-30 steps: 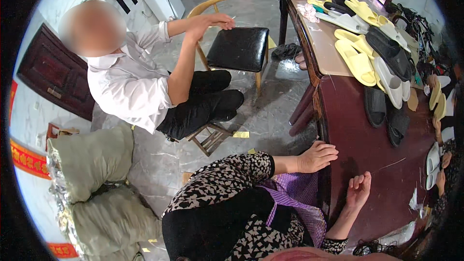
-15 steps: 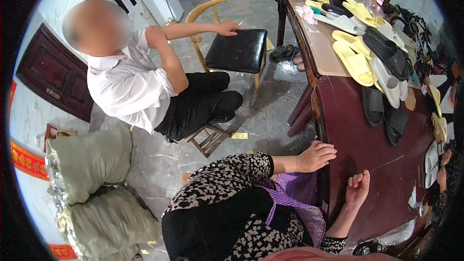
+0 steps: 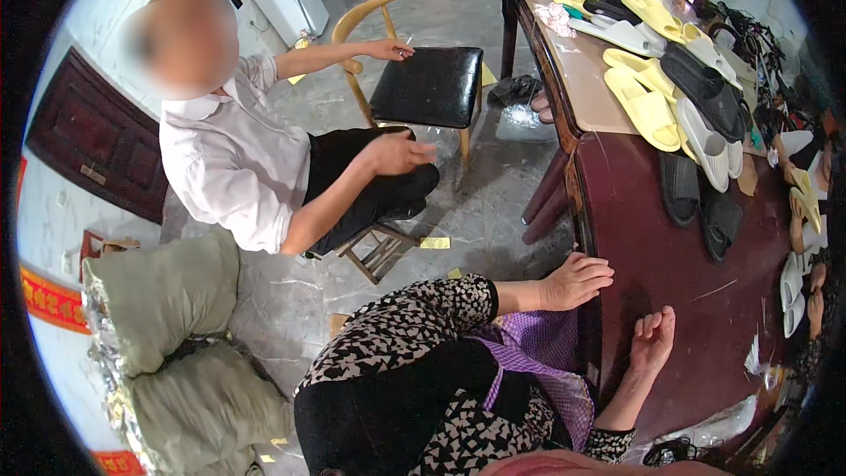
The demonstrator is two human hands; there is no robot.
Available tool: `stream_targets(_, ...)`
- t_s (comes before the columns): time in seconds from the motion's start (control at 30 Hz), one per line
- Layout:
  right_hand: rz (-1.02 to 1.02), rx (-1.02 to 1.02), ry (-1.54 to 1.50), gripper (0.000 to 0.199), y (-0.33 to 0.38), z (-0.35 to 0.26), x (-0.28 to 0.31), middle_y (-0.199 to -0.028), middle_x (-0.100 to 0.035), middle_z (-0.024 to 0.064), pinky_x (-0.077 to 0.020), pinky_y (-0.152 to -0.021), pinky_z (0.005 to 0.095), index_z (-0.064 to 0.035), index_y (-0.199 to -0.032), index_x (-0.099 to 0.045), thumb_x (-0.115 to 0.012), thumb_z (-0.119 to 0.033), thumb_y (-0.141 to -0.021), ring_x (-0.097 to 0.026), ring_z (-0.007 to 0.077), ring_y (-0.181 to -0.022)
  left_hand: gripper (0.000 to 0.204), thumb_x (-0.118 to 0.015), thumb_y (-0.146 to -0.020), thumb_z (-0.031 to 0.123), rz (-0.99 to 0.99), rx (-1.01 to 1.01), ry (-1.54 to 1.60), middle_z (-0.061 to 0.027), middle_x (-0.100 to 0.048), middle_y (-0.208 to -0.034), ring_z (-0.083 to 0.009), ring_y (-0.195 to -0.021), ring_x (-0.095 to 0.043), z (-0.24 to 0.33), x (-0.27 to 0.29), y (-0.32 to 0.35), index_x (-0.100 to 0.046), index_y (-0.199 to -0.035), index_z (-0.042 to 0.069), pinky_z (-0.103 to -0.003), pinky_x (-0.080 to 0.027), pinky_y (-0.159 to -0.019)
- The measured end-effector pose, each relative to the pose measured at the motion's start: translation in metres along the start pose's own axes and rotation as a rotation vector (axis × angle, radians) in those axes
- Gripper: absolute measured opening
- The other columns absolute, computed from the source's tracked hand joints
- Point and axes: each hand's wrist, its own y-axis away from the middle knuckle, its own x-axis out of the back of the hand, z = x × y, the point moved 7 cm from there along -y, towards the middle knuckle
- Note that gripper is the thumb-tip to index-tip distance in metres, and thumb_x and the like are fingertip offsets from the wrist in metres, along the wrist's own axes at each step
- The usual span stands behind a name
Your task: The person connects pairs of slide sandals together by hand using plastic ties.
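Note:
At the table's near edge rests my left hand (image 3: 577,282), palm down, its fingers slightly bent and holding nothing. To its right, over the dark red tabletop (image 3: 679,388), my right hand (image 3: 651,342) is turned up with loosely curled fingers. I see nothing in its palm. A thin pale line (image 3: 714,290), perhaps a thread, lies on the table just beyond the right fingertips. Farther up the table are black slippers (image 3: 721,227), yellow slippers (image 3: 643,110) and white slippers (image 3: 702,143), laid in an overlapping row.
A person in a white shirt (image 3: 216,181) sits on a low wooden stool (image 3: 374,251) at the left, beside a black-seated chair (image 3: 427,88). Stuffed green sacks (image 3: 176,295) stand at the lower left. Other people's hands (image 3: 815,304) show at the right rim. Clear plastic (image 3: 714,427) lies near me.
The seated person's near arm has uncrossed and swung forward and down, while the far hand has drawn back a little from the chair. My own hands have hardly moved.

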Motion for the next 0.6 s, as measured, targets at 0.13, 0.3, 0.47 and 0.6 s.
stream_targets(0.13, -0.018, 0.008, 0.002, 0.017, -0.0001, 0.0003, -0.0021, -0.065, -0.047, -0.0004, -0.0343, -0.052, 0.0246, -0.0081, -0.102, -0.052, -0.054, -0.022, -0.092, -0.039, 0.0095, -0.053, 0.046, -0.067, -0.073, 0.007, -0.012, 0.006, 0.028, -0.0067, -0.046, -0.123, -0.0247, -0.118, -0.042, -0.0024, -0.0028, 0.0016, -0.050, -0.117, 0.010, -0.043, -0.032, -0.093)
stream_targets(0.3, -0.006, 0.016, 0.000, 0.016, 0.0001, 0.0004, 0.0002, -0.065, -0.047, -0.0002, -0.0343, -0.051, 0.0248, -0.0081, -0.102, -0.052, -0.054, -0.021, -0.092, -0.039, 0.0097, -0.053, 0.047, -0.067, -0.073, 0.007, -0.013, 0.000, 0.030, -0.0070, -0.046, -0.124, -0.0251, -0.118, -0.043, -0.0021, -0.0024, 0.0018, -0.050, -0.117, 0.009, -0.043, -0.032, -0.093)
stream_targets(0.47, -0.007, 0.013, 0.014, 0.017, -0.0003, -0.0004, 0.0008, -0.065, -0.047, -0.0003, -0.0344, -0.051, 0.0251, -0.0081, -0.102, -0.053, -0.055, -0.021, -0.091, -0.040, 0.0098, -0.053, 0.047, -0.067, -0.073, 0.007, 0.012, -0.025, 0.026, -0.0076, -0.046, -0.124, -0.0254, -0.117, -0.043, -0.0008, -0.0001, 0.0010, -0.050, -0.117, 0.009, -0.043, -0.032, -0.093)
stream_targets(0.6, -0.039, 0.024, 0.013, 0.017, -0.0002, -0.0012, -0.0030, -0.065, -0.047, -0.0005, -0.0340, -0.051, 0.0248, -0.0079, -0.102, -0.053, -0.055, -0.021, -0.091, -0.039, 0.0096, -0.053, 0.047, -0.067, -0.073, 0.006, -0.003, -0.017, 0.017, -0.0078, -0.046, -0.123, -0.0256, -0.117, -0.044, -0.0003, -0.0004, 0.0004, -0.050, -0.117, 0.009, -0.043, -0.033, -0.093)
